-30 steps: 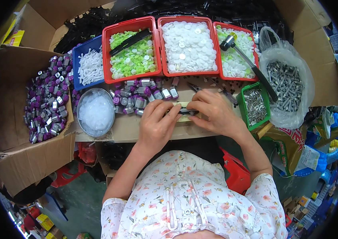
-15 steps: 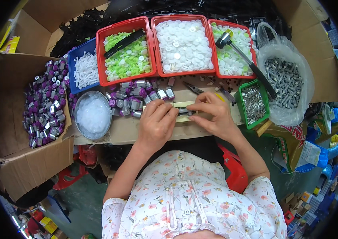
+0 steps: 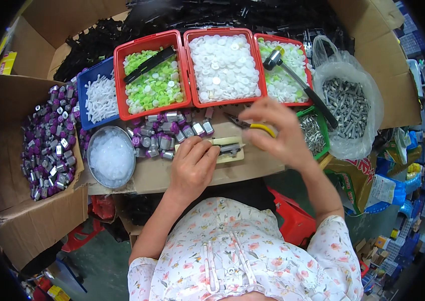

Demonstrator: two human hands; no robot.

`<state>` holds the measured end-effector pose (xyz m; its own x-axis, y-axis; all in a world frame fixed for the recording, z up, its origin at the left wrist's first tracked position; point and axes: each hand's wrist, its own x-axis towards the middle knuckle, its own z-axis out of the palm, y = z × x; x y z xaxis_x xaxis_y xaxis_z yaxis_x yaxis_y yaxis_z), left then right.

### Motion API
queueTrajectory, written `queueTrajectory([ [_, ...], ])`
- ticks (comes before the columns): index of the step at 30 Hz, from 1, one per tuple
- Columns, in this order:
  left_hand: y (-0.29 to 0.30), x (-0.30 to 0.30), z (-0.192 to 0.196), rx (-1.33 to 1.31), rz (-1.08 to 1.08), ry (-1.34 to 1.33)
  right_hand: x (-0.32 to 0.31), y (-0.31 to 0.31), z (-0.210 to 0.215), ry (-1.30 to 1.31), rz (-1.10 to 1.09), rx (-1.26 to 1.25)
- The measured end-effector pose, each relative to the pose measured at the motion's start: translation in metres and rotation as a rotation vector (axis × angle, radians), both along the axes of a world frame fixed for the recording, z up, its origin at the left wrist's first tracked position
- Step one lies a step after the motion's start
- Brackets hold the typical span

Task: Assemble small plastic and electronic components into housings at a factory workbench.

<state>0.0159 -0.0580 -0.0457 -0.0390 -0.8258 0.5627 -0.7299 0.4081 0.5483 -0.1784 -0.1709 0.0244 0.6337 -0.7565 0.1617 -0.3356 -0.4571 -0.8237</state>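
My left hand [image 3: 192,165] lies on the cardboard work surface [image 3: 252,165], its fingertips pressing the left end of a pale yellow block [image 3: 235,156]. A small grey metal part [image 3: 230,148] lies on top of that block. My right hand [image 3: 277,131] hovers above the surface just right of the block, blurred, fingers spread and nothing visible in them. Pliers with yellow handles [image 3: 250,124] lie under its fingers. A cluster of purple and silver parts [image 3: 165,133] sits just beyond my left hand.
Red trays at the back hold green caps [image 3: 155,83], white discs [image 3: 222,65] and mixed caps with a hammer [image 3: 297,83]. A blue tray [image 3: 99,98], a round clear tub [image 3: 111,155], a box of purple parts [image 3: 47,138], a green tray [image 3: 315,133] and a bag of screws [image 3: 350,108] surround them.
My right hand has let go at the block and lifted up and to the right, fingers spreading. My left hand stays on the block.
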Motion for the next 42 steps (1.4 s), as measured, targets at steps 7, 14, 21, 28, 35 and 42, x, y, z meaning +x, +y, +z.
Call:
queueTrajectory([
  [7, 0.001, -0.002, 0.007, 0.009, 0.015, 0.020, 0.042, -0.172, 0.010, 0.267, -0.117, -0.594],
  [14, 0.002, 0.004, 0.008, -0.007, 0.021, -0.019, 0.101, -0.263, -0.021, 0.535, 0.060, -0.441],
  [21, 0.008, 0.013, 0.009, -0.005, 0.085, -0.021, 0.105, -0.257, -0.009, 0.631, 0.024, -0.571],
  [28, 0.004, 0.024, 0.030, 0.117, 0.191, 0.516, 0.063, -0.153, 0.030, 0.392, 0.051, -1.040],
  [35, -0.010, 0.026, 0.041, 0.285, -0.044, 1.406, 0.038, -0.018, 0.020, 0.351, 0.185, -1.165],
  [42, 0.013, 0.021, 0.031, 0.379, -0.053, 1.262, 0.018, 0.000, 0.015, 0.254, 0.224, -0.681],
])
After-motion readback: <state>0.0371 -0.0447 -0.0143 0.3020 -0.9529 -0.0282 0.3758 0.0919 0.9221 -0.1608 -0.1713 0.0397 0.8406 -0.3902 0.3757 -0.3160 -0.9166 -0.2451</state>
